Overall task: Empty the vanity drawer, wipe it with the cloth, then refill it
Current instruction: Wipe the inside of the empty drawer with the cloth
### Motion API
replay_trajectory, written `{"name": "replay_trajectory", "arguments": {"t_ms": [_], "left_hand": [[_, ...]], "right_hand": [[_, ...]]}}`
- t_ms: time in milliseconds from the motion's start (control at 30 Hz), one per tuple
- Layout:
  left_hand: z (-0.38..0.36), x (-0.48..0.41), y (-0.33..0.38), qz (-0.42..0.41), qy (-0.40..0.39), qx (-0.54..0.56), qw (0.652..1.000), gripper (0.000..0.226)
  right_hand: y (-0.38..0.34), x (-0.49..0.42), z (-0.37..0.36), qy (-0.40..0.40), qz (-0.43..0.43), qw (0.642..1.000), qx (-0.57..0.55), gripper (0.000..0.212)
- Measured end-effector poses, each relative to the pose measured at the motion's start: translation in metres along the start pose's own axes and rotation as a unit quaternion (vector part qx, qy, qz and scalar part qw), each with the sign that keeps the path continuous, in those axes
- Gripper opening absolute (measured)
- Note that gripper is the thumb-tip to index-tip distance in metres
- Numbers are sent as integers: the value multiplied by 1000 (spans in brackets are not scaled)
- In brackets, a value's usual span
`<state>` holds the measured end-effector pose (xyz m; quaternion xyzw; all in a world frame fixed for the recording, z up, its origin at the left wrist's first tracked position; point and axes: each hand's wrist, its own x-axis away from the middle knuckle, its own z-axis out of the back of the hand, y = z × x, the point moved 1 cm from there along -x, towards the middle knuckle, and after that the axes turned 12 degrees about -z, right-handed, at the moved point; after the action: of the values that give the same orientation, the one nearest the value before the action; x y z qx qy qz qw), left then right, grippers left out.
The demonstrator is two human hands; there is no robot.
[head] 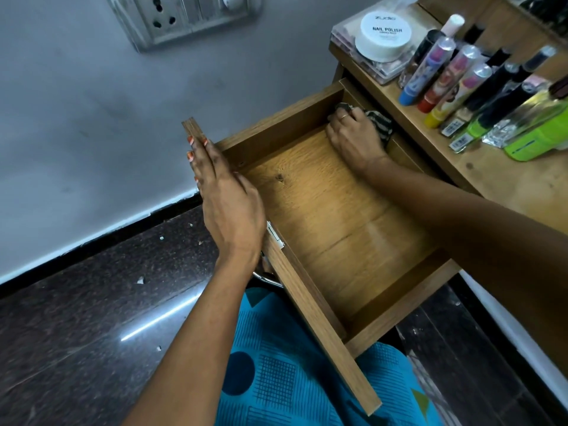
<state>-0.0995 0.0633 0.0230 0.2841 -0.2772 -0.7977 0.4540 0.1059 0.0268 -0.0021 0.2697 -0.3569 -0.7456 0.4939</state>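
Wooden drawer (322,210): one striped cloth (379,124) under right hand (353,139).

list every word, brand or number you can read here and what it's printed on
"NAIL POLISH": on the lid of the round white tub on the vanity top.
"zudio", roughly: the small brand line above it on the same lid, faint.
A tiny line under "NAIL POLISH": too small to read.
Barcode stickers on the bottles: too blurred to read.
Picture-printed tubes: no legible words.
Wall socket: no text.
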Motion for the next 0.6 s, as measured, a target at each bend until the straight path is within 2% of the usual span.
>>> {"name": "replay_trajectory", "arguments": {"t_ms": [167,300,400,533,600], "left_hand": [[1,1,1,4,0,3,1000,58],[1,1,2,4,0,1,1000,58],[1,0,1,5,-3,-1,1000,59],[0,-1,1,2,0,-2,1000,58],[0,0,0,5,0,1,1000,57]], "right_hand": [[13,2,7,19,-80,995,-52,39],[8,3,1,30,-73,996,-42,44],[-10,1,-5,-20,-37,999,-30,42],[-19,-2,-7,-31,-75,995,-61,45],[-17,-3,-7,-28,-68,995,-67,43]]}}
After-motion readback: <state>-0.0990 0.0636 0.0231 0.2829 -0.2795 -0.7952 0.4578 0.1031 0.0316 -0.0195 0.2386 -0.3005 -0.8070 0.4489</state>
